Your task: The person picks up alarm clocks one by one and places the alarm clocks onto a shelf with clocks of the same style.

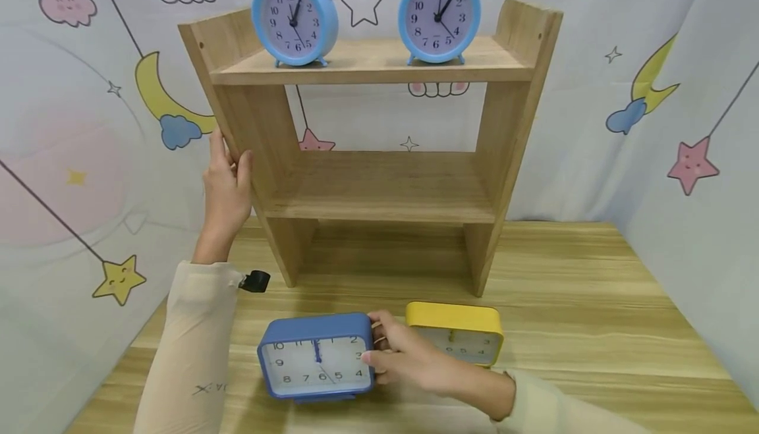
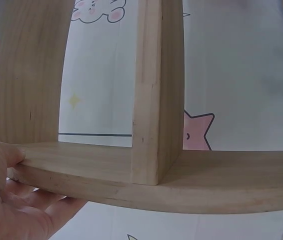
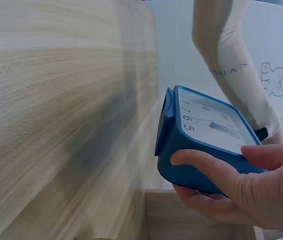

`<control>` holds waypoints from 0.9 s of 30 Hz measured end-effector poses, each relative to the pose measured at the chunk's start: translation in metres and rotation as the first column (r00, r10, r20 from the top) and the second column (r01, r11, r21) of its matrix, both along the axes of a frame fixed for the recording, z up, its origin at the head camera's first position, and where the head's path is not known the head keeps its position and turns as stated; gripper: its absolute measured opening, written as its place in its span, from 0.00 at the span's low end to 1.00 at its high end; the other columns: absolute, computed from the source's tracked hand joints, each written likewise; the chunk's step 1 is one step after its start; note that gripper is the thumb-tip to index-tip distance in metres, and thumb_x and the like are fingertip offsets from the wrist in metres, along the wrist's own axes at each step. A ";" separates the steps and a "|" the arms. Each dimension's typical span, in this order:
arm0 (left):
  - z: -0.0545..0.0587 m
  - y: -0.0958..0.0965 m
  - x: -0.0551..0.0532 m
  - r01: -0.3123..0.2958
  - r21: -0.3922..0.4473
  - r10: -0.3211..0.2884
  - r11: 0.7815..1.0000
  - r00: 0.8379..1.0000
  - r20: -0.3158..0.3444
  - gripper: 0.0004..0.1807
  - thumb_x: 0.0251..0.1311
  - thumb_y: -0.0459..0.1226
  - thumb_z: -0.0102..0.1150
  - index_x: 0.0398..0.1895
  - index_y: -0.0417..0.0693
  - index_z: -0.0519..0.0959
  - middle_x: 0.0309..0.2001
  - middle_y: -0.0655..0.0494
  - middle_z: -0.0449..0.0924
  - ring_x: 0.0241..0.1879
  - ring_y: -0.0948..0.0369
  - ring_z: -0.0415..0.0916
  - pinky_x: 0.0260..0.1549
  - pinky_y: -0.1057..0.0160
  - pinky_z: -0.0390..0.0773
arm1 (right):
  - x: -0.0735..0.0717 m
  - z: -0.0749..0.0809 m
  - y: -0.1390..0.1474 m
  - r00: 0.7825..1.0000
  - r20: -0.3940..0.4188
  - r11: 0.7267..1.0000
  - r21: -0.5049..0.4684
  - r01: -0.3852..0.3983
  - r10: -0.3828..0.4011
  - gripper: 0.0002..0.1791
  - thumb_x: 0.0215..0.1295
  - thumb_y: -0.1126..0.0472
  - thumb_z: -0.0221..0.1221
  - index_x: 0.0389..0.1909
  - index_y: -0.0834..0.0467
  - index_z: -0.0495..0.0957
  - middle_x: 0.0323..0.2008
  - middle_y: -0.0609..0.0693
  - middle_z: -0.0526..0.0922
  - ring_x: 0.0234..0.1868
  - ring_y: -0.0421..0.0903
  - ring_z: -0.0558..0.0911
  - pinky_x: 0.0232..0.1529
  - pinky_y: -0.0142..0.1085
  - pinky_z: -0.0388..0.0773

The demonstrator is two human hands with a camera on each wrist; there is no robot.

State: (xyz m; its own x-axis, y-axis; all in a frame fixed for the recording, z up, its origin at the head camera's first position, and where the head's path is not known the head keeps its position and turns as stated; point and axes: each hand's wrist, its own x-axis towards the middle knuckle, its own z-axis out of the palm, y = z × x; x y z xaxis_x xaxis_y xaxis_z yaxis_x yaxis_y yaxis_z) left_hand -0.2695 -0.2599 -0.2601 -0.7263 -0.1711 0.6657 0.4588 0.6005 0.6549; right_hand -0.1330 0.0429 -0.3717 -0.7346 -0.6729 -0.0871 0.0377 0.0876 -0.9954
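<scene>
Fingers and thumb of the right hand [image 1: 409, 357] clamp the three-o'clock end of a blue, rounded-rectangular alarm clock [image 1: 308, 327], held off the wood-grained table [image 1: 593, 328], at seven o'clock from the pale wooden shelf unit [image 1: 379, 187]. The left hand [image 1: 228, 187] grips that unit's nine-o'clock side panel. Watching, I'd advise a level hold, clear of the yellow rectangular clock [image 1: 453, 317] at three o'clock, and a firm left-hand brace.

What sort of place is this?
Likely a staged tabletop setup, maybe styled like a child's room: a cartoon-print backdrop behind and at the sides, a wood-grain table and a small wooden shelf.
</scene>
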 end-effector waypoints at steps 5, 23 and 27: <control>0.000 0.000 -0.001 -0.002 -0.002 0.002 1.000 1.000 -0.001 0.30 0.78 0.39 0.43 0.78 0.57 0.50 0.66 0.36 0.68 0.61 0.43 0.73 0.58 0.41 0.72 | 0.000 0.012 0.006 0.998 0.058 0.998 -0.051 -0.029 0.032 0.30 0.73 0.70 0.54 0.69 0.71 0.52 0.55 0.64 0.72 0.53 0.56 0.78 0.46 0.52 0.83; -0.001 -0.001 0.000 -0.005 -0.007 0.005 1.000 1.000 -0.006 0.30 0.78 0.39 0.43 0.79 0.57 0.49 0.66 0.35 0.69 0.61 0.43 0.72 0.58 0.40 0.71 | -0.013 0.057 0.023 0.996 0.086 0.999 -0.034 -0.012 0.015 0.31 0.73 0.70 0.54 0.70 0.72 0.51 0.56 0.67 0.71 0.51 0.56 0.78 0.47 0.53 0.82; 0.000 0.000 0.000 -0.004 -0.003 0.004 1.000 1.000 -0.001 0.31 0.78 0.39 0.43 0.79 0.58 0.49 0.67 0.36 0.68 0.62 0.43 0.72 0.59 0.40 0.71 | -0.016 0.064 0.025 0.998 0.065 1.000 -0.020 -0.011 0.012 0.30 0.73 0.69 0.54 0.70 0.71 0.53 0.56 0.67 0.72 0.52 0.56 0.78 0.48 0.52 0.82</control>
